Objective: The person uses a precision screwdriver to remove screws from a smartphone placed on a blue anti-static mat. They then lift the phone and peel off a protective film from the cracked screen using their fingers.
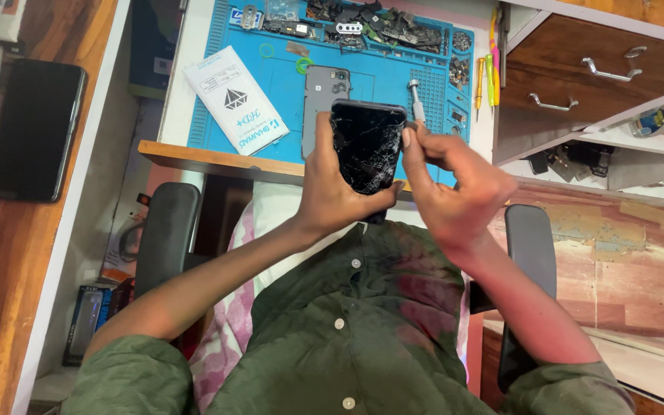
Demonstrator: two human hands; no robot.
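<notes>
Item: black rectangular smartphone with a cracked glass screen point(366, 146) — held upright above the lap, at the near edge of the blue silicone repair mat point(286, 92).
Long axis: run from 12 to 6 o'clock, screen faced toward the camera.
Left hand point(332, 196): wrapped around the phone's lower half from 7 o'clock, grasping it.
Right hand point(455, 180): set at 3 o'clock of the phone, thumb and forefinger pinched against its upper right edge — the nearer hand to that edge.
Behind: grey phone back shell point(324, 96) at 12 o'clock, partly covered by the held phone.
Beside: white printed packet point(236, 100) at 10 o'clock on the mat.
Unclear: whether a small tool is pinched in the right fingers cannot be told; the phone's lower end is hidden by the left palm.
</notes>
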